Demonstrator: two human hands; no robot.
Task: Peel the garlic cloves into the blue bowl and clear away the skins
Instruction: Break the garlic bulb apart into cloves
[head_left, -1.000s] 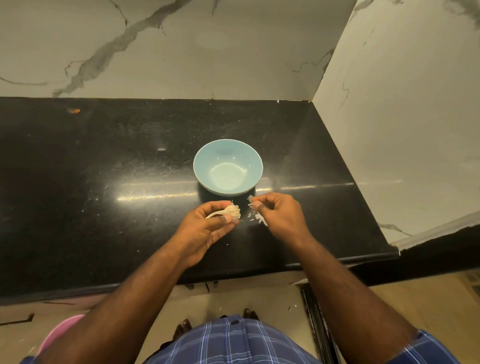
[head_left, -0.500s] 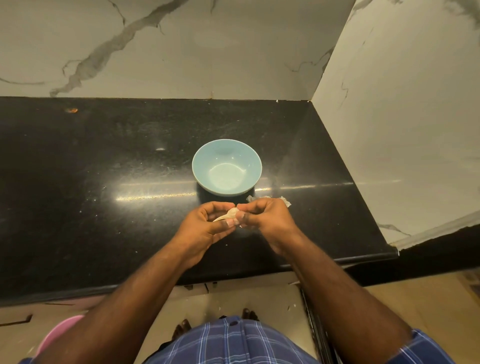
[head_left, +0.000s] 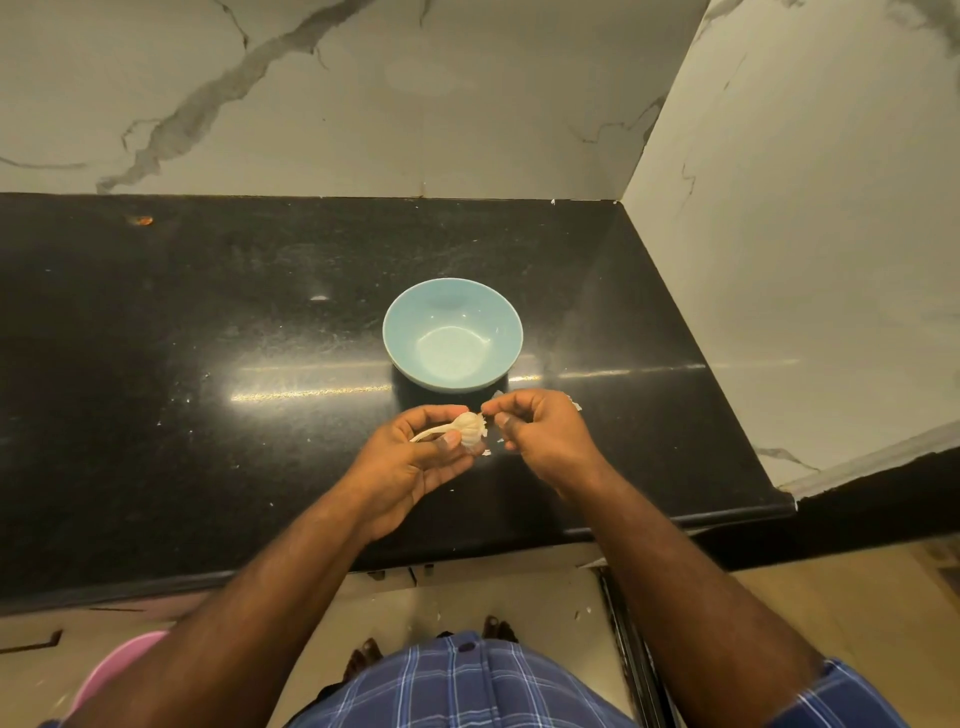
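A whole garlic bulb (head_left: 469, 427) with a long dry stem lies in my left hand (head_left: 415, 457), which grips it just above the black counter (head_left: 208, 415). My right hand (head_left: 540, 434) is beside it on the right, its thumb and fingertip pinching a thin flake of garlic skin (head_left: 495, 396) at the bulb's edge. The blue bowl (head_left: 453, 333) stands just beyond both hands with nothing inside it. Small white skin scraps (head_left: 575, 404) lie on the counter behind and under my right hand.
Marble walls close the counter at the back and on the right (head_left: 779, 260). The counter's front edge runs just under my wrists. A pink tub (head_left: 111, 670) sits on the floor at the lower left. A small orange speck (head_left: 140, 221) lies at the far left.
Half a second ago my two hands were pressed together on the bulb. Now my right hand has drawn slightly to the right with a flake of skin, baring the bulb.
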